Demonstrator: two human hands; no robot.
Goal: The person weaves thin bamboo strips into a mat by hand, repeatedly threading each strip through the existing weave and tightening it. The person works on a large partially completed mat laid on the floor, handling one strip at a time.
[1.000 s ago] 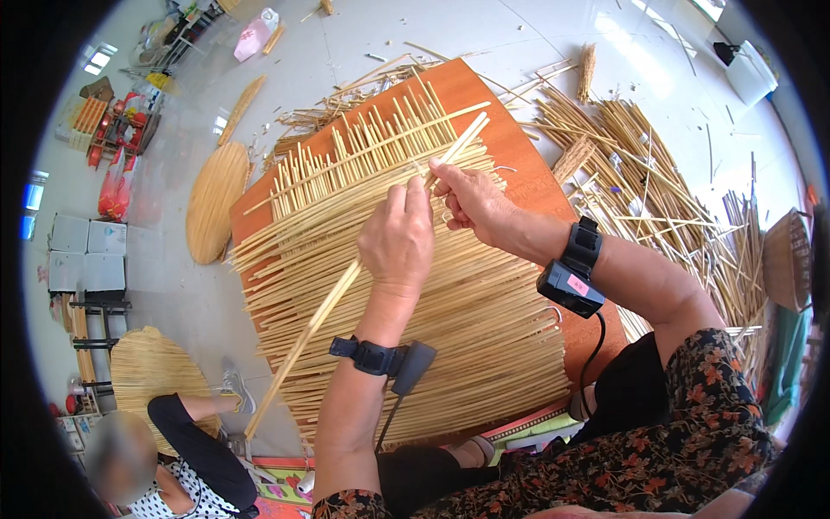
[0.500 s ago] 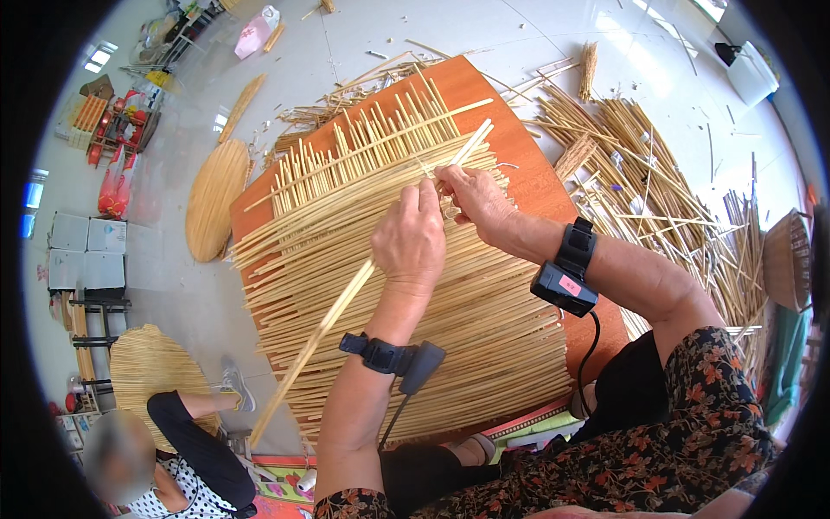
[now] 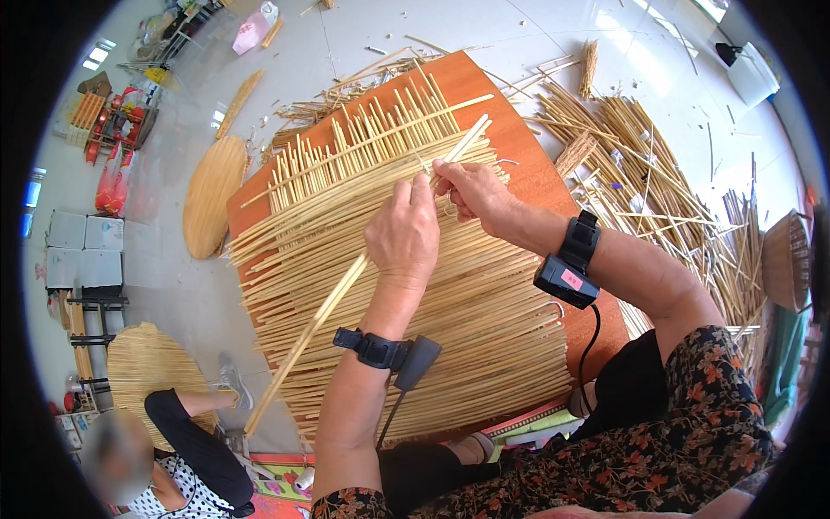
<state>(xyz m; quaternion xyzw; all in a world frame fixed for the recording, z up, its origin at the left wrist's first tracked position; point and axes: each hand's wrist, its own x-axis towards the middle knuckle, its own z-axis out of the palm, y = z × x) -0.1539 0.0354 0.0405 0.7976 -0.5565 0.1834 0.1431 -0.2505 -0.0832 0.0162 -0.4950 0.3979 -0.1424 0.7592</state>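
Over a mat of pale plant stalks, both my hands work close together. My left hand is closed around a pair of long stalks, which slant from the lower left up past my fingers to the upper right. Touching the same stalks near their upper end, my right hand has thumb and forefinger pinched on them. A thin strand shows at the fingertips, too fine to make out well. Beyond the hands, one stalk lies across a row of upright stalk ends.
The mat lies on a reddish-brown board. Loose stalks are heaped on the floor at right, near a wicker basket. An oval woven mat lies at left. Another person sits at lower left beside a round stalk mat.
My left hand has shifted slightly left, with the held stalks moving along. The right hand stays pinched near their upper end, almost in place.
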